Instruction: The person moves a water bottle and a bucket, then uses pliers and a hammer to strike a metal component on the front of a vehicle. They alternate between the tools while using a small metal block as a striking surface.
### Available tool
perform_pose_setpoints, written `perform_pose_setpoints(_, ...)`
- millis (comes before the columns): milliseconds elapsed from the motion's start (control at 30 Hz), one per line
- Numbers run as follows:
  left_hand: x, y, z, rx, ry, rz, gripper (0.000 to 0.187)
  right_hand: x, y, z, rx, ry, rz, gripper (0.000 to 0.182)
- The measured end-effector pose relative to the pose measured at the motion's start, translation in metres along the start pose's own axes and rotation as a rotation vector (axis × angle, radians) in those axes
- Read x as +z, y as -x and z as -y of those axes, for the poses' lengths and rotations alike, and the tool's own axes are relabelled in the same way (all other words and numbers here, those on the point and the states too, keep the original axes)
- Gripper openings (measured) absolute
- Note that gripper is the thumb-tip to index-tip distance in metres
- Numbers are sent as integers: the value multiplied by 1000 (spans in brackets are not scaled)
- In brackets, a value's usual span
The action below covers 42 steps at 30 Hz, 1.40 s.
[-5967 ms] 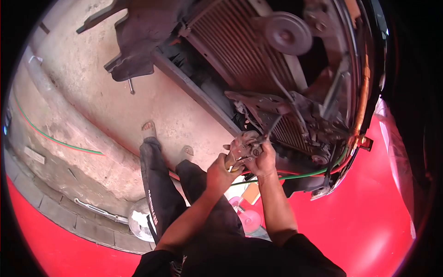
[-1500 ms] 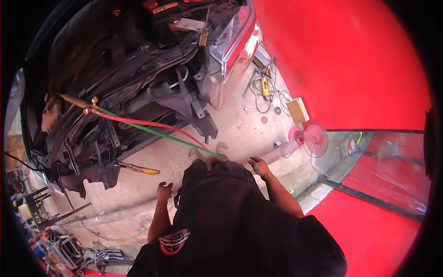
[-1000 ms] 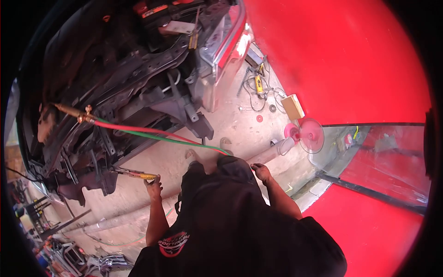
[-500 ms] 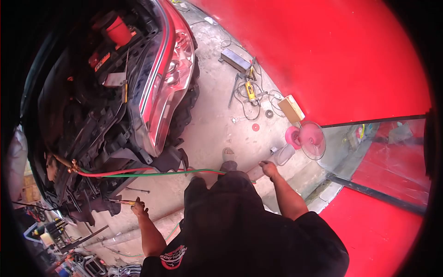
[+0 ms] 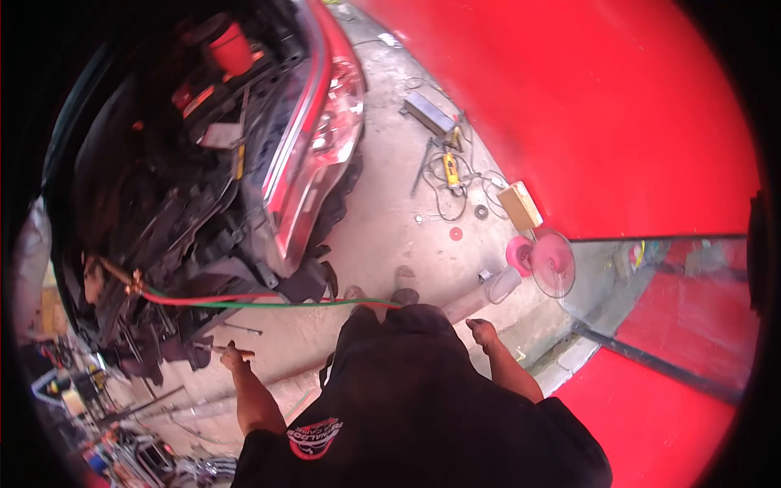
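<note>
Concrete (image 5: 382,203) spreads below a person in a black shirt (image 5: 455,407), as the head camera looks down. At the person's left, a slim hand tool (image 5: 215,348), too blurred to name more closely, juts from a dark bracket (image 5: 181,351) at the stripped front of a car. Its long axis runs roughly crosswise, tipping slightly downward from the bracket to the reddish handle end. The left hand (image 5: 234,359) is by far the nearer: it overlaps the handle, thumb up, though blur hides whether the fingers have closed round it. The right hand (image 5: 483,333) is well apart, beyond the person's body, fingers loosely curled, holding nothing that shows. Above the tool, a brass-fitted torch (image 5: 133,285) rests against the car, its red hose (image 5: 183,300) and green hose (image 5: 277,305) crossing toward the person's waist. Farther right lie a yellow power tool (image 5: 451,171) and a pink fan (image 5: 555,264).
</note>
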State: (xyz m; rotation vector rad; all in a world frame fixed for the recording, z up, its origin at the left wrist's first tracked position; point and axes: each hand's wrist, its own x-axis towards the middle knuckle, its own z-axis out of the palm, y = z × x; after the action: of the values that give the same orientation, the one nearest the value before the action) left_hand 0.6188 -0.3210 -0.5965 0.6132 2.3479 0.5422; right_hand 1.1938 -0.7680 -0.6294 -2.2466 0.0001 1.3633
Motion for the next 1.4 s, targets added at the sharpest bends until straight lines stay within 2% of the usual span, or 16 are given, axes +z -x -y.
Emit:
perform_pose_setpoints(133,-7,31,-4,81,-6,18,51,-4,-6,2,63,9,18,47)
perform_pose_setpoints(167,-2,-40,38,411,-421,148,46,-6,-2,11,69,-32,2,46)
perform_pose_setpoints(200,9,-72,66,343,-427,71,36,-11,2,23,84,-40,5,45)
perform_pose_setpoints(233,4,-36,52,651,-1148,-48,32,-17,2,38,91,-33,24,44)
perform_pose_setpoints(267,17,-66,79,394,-755,-147,37,-18,2,51,58,-18,20,43)
perform_pose_setpoints(367,29,-25,82,264,-673,-3,53,-24,-5,85,21,33,73,49)
perform_pose_setpoints(400,24,16,60,130,-350,-48,62,-23,-6,98,14,60,85,51)
perform_pose_setpoints(533,18,77,54,423,193,-96,74,-7,-12,141,-2,238,163,55)
perform_pose_setpoints(700,8,109,87,337,-52,-5,78,35,-7,188,-98,354,259,59)
perform_pose_setpoints(833,-4,95,186,95,-255,349,82,85,-6,213,-235,364,343,46)
perform_pose_setpoints(933,-10,84,261,169,-315,329,77,118,0,225,-376,481,453,33)
perform_pose_setpoints(967,-22,95,266,153,-253,260,76,118,-18,216,-732,649,585,35)
perform_pose_setpoints(1000,-33,107,266,127,-287,170,73,137,18,238,-468,693,528,41)
perform_pose_setpoints(1067,-35,124,283,-90,-35,18,71,159,12,242,-594,913,603,46)
perform_pose_setpoints(1233,-55,209,254,-181,11,210,68,230,48,270,-912,1114,877,51)
perform_pose_setpoints(1400,-27,251,296,-204,-136,330,70,287,119,294,-993,1097,988,52)
